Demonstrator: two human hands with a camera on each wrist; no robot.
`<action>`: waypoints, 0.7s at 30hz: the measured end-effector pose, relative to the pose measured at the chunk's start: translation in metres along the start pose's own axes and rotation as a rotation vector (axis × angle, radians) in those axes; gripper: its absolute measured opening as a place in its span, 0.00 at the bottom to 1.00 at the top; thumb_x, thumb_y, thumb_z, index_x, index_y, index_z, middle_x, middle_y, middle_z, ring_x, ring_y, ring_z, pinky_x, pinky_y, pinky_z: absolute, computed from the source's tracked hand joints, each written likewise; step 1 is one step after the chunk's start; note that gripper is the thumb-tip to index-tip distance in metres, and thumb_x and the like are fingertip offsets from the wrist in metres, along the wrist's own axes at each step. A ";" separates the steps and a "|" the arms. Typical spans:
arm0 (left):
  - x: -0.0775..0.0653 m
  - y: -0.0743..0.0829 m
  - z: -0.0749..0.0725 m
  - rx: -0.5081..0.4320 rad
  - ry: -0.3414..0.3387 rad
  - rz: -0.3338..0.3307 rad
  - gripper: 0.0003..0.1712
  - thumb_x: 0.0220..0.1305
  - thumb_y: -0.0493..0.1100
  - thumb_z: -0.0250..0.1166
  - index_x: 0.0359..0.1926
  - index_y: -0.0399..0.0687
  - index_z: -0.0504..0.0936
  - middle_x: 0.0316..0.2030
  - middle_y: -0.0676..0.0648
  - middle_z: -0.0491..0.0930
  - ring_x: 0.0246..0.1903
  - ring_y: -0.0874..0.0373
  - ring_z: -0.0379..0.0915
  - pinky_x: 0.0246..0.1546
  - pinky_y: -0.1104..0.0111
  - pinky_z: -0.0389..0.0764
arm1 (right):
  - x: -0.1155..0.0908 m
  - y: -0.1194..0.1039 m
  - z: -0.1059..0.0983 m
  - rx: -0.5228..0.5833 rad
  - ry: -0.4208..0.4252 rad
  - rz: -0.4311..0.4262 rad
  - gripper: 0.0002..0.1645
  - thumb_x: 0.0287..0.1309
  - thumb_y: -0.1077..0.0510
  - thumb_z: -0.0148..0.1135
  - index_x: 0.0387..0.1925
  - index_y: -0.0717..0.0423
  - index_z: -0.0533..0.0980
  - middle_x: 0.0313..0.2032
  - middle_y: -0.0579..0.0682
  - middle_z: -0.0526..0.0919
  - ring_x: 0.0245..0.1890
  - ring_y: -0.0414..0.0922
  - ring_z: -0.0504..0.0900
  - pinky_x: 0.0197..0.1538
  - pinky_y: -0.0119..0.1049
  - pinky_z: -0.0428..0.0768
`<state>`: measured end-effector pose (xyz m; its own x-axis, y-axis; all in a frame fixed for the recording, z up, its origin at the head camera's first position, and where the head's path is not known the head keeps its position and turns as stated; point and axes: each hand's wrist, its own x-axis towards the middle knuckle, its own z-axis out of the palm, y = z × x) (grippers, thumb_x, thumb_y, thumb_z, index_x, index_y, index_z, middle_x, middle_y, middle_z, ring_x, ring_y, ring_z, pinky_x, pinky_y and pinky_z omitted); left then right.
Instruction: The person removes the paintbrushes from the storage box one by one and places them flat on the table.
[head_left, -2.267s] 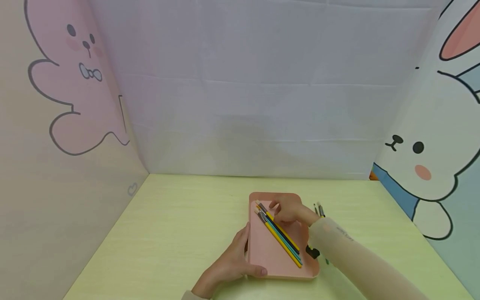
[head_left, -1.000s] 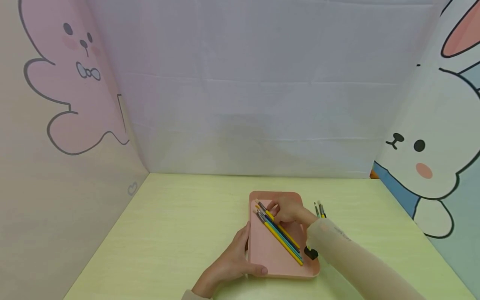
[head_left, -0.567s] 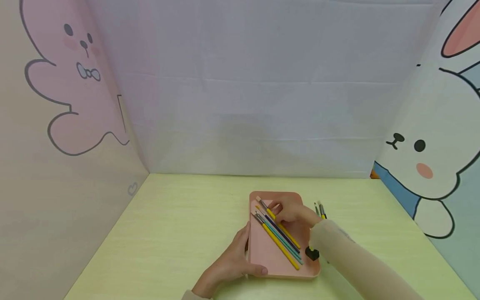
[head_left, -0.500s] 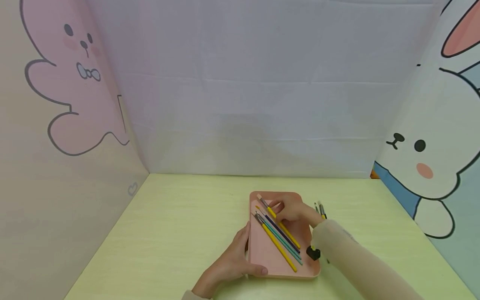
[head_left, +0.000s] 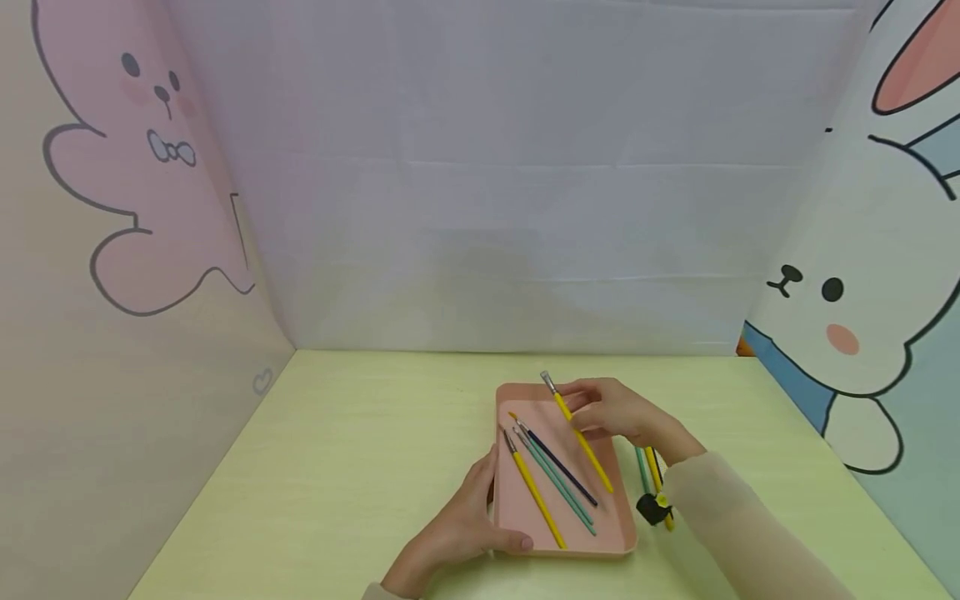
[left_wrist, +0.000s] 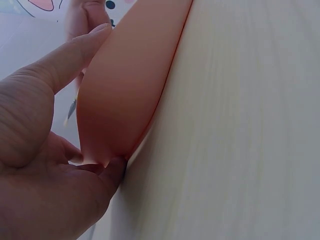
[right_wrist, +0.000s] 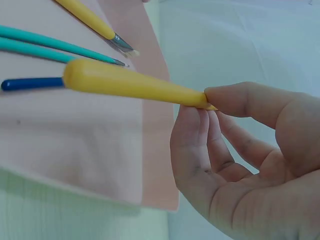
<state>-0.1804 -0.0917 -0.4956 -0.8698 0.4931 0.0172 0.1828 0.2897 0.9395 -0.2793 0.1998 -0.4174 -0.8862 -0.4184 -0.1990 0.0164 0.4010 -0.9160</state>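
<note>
My right hand (head_left: 618, 410) pinches a yellow paintbrush (head_left: 592, 454) between thumb and fingers; the brush slants above the tray, bristles toward the far edge. In the right wrist view the pinched yellow handle (right_wrist: 125, 82) points its rounded end at the camera. My left hand (head_left: 465, 521) grips the near left side of the pink tray (head_left: 512, 517), thumb over the rim. In the left wrist view, fingers touch the tray's outer wall (left_wrist: 127, 80). Inside the tray lie another yellow paintbrush (head_left: 536, 496), two teal paintbrushes (head_left: 551, 473) and a dark blue paintbrush (head_left: 562, 464).
To the right of the tray, more brushes (head_left: 654, 467) lie on the pale table (head_left: 360, 450), partly hidden by my right arm. A small black object (head_left: 651, 509) shows beside the right sleeve. Printed panels enclose the table's sides, and a white sheet (head_left: 480, 250) hangs behind.
My right hand has lifted one yellow paintbrush off the others and moved it up and right. The brushes left in the tray have spread apart. My left hand stays on the tray.
</note>
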 end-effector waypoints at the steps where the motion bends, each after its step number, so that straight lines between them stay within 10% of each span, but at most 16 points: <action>1: 0.000 0.000 0.000 0.002 0.002 -0.002 0.80 0.49 0.54 0.87 0.86 0.73 0.35 0.82 0.41 0.49 0.74 0.49 0.55 0.73 0.50 0.60 | -0.003 0.001 -0.003 0.010 0.001 -0.001 0.41 0.62 0.66 0.67 0.76 0.60 0.69 0.60 0.65 0.76 0.45 0.51 0.83 0.51 0.48 0.87; 21: 0.000 0.000 0.000 0.009 -0.003 0.028 0.81 0.49 0.52 0.87 0.86 0.74 0.33 0.82 0.41 0.50 0.70 0.46 0.57 0.71 0.48 0.63 | -0.061 0.045 -0.052 0.011 0.176 0.038 0.38 0.70 0.65 0.66 0.77 0.65 0.64 0.61 0.68 0.74 0.48 0.53 0.86 0.53 0.48 0.87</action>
<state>-0.1804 -0.0914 -0.4957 -0.8628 0.5038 0.0419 0.2107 0.2830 0.9357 -0.2489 0.2860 -0.4283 -0.9521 -0.2540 -0.1703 0.0552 0.4048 -0.9128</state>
